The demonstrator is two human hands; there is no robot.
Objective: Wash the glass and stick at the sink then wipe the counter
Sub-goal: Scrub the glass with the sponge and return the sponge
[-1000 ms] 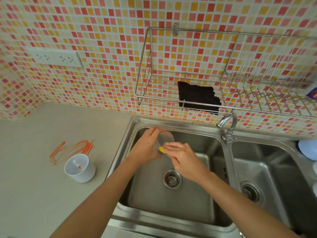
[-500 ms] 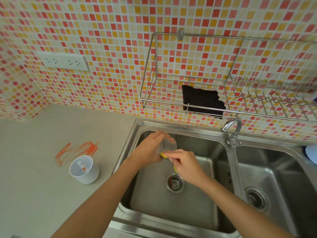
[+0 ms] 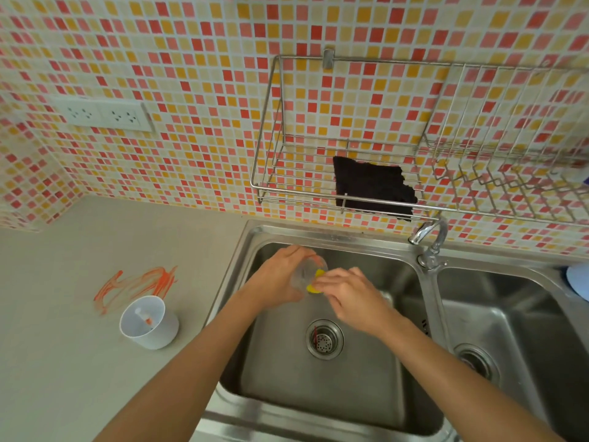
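Observation:
Over the left basin of the steel sink (image 3: 318, 397), my left hand (image 3: 277, 275) grips a clear glass (image 3: 306, 272) tilted on its side. My right hand (image 3: 349, 291) pinches a yellow sponge (image 3: 314, 287) pressed at the glass's mouth. A white cup (image 3: 149, 323) stands on the grey counter (image 3: 63, 362) to the left, with a small stick (image 3: 143, 317) inside it. Orange smears (image 3: 137, 285) mark the counter just behind the cup.
A faucet (image 3: 428, 237) rises between the two basins, no water visible. A wire rack (image 3: 414, 173) on the tiled wall holds a dark cloth (image 3: 373, 186). A drain strainer (image 3: 324, 339) sits below my hands. A pale blue object (image 3: 578, 280) lies at the right edge.
My hands stay over the left basin while the sponge shifts slightly at the glass's mouth. The camera has moved a little, so the scene sits lower and further right.

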